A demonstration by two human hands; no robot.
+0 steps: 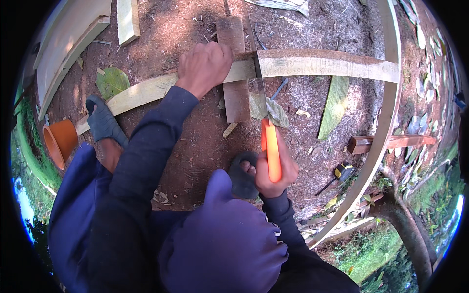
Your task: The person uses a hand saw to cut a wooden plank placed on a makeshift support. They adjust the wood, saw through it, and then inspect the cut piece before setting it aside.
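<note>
A long pale wooden plank [327, 67] lies crosswise in front of me, resting on a short brown board [237, 105]. My left hand [205, 67] is closed over the plank just left of the cut line, knuckles up. In my right hand [281, 171] is a handsaw, its orange handle [271, 151] wrapped by my fingers. The saw's thin blade [261, 80] runs away from me across the plank, a little right of the brown board. How deep the teeth sit in the wood cannot be told.
Another long plank [391, 102] borders the right, near a reddish wood block [361, 145] and tape measure [344, 170]. An orange bucket [63, 141] and wide boards [68, 53] stand left. My sandalled feet [105, 122] are close to the plank. Leaves and sawdust cover the soil.
</note>
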